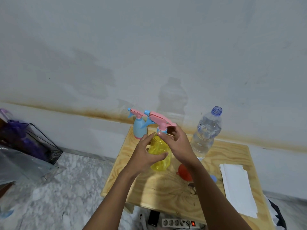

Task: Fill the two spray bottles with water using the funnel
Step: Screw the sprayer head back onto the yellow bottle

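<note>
A yellow spray bottle (159, 147) with a pink and blue trigger head (160, 119) is held above the wooden table (159, 188). My left hand (145, 152) wraps around its body. My right hand (176, 141) grips the collar just under the trigger head. Behind it, at the table's far left corner, stands a blue spray bottle (140, 127) with its pink head on. An uncapped clear water bottle (206, 133) stands to the right, partly full. The red funnel (184, 171) lies on the table, partly hidden by my right forearm.
A blue bottle cap (213, 178) lies beside the funnel. White paper sheets (237, 186) rest on the table's right side. A power strip (180, 223) lies on the floor below the front edge. A glass box with purple items (31, 141) stands on the floor at left.
</note>
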`<control>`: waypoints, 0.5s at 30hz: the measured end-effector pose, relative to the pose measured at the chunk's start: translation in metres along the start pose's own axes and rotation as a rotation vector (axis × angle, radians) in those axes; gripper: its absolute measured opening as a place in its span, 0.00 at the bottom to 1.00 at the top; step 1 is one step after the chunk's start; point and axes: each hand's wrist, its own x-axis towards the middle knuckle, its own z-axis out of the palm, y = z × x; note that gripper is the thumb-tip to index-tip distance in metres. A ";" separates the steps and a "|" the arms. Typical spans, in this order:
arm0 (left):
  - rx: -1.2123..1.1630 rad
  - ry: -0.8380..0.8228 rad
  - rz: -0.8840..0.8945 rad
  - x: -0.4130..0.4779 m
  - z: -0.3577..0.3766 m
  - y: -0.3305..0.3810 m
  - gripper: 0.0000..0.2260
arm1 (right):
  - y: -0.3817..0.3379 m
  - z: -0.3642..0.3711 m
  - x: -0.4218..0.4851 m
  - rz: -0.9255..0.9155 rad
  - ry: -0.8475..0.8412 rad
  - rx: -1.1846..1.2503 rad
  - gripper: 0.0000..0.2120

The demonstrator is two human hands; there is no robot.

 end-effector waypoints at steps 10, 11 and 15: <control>0.053 -0.006 -0.009 0.002 0.010 -0.011 0.34 | 0.003 -0.003 -0.006 -0.039 0.079 -0.131 0.06; 0.055 -0.009 -0.011 0.002 0.011 -0.013 0.34 | 0.005 -0.001 -0.007 -0.034 0.116 -0.139 0.06; 0.046 -0.072 -0.035 0.003 0.009 -0.016 0.32 | 0.007 -0.002 -0.004 0.019 0.090 -0.141 0.11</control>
